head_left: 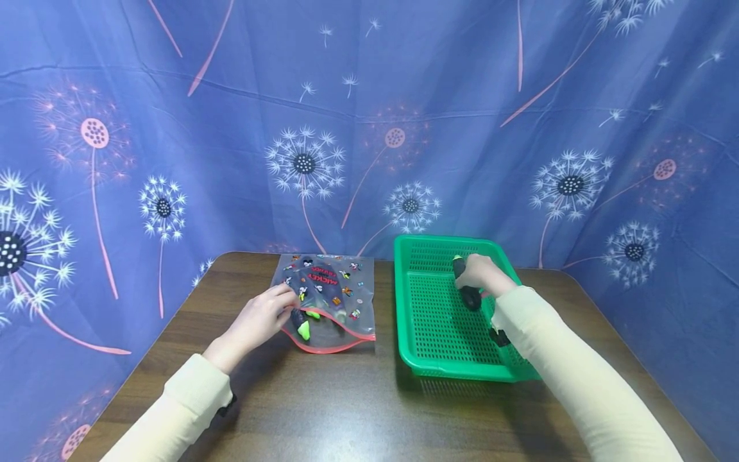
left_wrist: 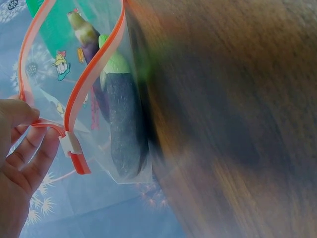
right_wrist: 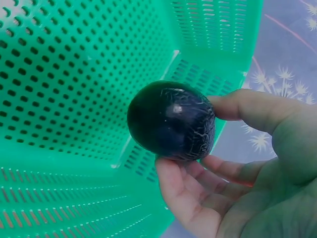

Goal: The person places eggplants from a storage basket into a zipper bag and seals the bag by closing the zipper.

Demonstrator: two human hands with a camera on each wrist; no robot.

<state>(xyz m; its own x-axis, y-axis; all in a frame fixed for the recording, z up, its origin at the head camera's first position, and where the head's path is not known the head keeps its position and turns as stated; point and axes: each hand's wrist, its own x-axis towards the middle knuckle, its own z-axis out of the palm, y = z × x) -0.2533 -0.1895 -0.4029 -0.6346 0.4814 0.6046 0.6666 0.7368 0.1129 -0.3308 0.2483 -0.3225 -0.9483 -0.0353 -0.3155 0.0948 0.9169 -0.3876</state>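
My right hand (head_left: 482,274) grips a dark purple toy eggplant (head_left: 469,290) with a green stem end, held over the floor of the green perforated basket (head_left: 427,321). In the right wrist view the eggplant's rounded end (right_wrist: 171,120) sits between my thumb and fingers (right_wrist: 198,193). My left hand (head_left: 262,317) pinches the red zip edge of a clear cartoon-printed bag (head_left: 329,289) lying on the table. The left wrist view shows the fingers (left_wrist: 22,144) holding the bag's red-edged mouth (left_wrist: 74,119) open, with a dark eggplant (left_wrist: 124,124) lying inside.
The brown wooden table (head_left: 346,410) has rounded far corners and is walled on three sides by a blue dandelion-print cloth (head_left: 369,128). The bag lies left of the basket, with a narrow strip of tabletop between them. A small black object (head_left: 500,336) shows beside my right sleeve.
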